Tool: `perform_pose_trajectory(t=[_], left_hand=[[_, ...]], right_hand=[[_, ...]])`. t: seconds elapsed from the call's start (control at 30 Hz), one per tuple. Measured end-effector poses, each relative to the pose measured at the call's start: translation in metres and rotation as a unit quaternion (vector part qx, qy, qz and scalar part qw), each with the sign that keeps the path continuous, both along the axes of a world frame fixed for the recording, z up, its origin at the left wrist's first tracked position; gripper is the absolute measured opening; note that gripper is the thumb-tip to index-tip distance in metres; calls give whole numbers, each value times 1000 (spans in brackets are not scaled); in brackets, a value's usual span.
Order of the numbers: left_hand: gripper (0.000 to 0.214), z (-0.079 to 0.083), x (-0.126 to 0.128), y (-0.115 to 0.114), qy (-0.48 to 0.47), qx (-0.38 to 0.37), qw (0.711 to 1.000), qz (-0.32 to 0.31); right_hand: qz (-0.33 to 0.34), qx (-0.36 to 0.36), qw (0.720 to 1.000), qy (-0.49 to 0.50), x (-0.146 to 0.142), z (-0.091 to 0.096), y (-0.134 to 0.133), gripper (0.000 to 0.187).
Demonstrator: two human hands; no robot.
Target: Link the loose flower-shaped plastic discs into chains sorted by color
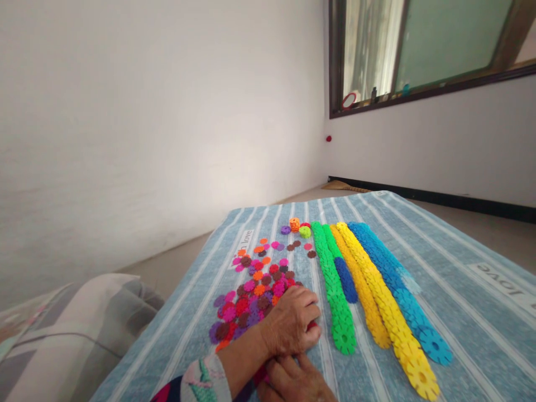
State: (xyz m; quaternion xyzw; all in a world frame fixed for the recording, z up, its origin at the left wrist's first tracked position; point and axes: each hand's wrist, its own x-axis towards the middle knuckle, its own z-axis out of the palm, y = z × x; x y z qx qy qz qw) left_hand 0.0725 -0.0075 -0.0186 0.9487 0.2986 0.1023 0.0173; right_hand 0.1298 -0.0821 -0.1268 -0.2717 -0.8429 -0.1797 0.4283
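Observation:
My left hand [293, 324] lies knuckles-up on the striped blue sheet [460, 290], at the near edge of a loose heap of red, pink, purple, orange and brown toothed plastic discs [255, 296]. Its fingers are curled, and a red disc [312, 325] shows under the fingertips. My right hand [299, 382] sits just below it at the bottom edge and touches the left wrist. Its fingers are bent, with a bit of pink showing beside them. To the right of both hands lie long rows of overlapping discs: green [337, 296], dark blue [347, 279], orange-yellow [364, 296], yellow [389, 307] and light blue [402, 290].
A few small stacked discs, orange [294, 224], green [305, 231] and purple [285, 229], stand at the far end of the heap. A grey patterned pillow or blanket [84, 329] lies at the left. White walls, bare floor and a dark-framed window [419, 50] surround the bed.

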Motion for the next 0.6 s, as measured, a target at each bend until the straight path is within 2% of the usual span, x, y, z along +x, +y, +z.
perform_pose_trajectory(t=[0.23,0.33,0.43,0.6], left_hand=[[4,3,-8,0,-12,-10,1000,-2],[6,6,-14,-1,-16,-16,1000,5],[11,8,-17,-2,-28,-24,999,10],[29,11,-12,-2,-20,-48,998,-29]], right_hand=[[-2,19,995,93,-3,13,-1,20],[10,-2,999,44,4,19,-2,17],[22,-58,998,-32,13,26,-7,22],[15,-73,996,-47,19,35,-14,20]])
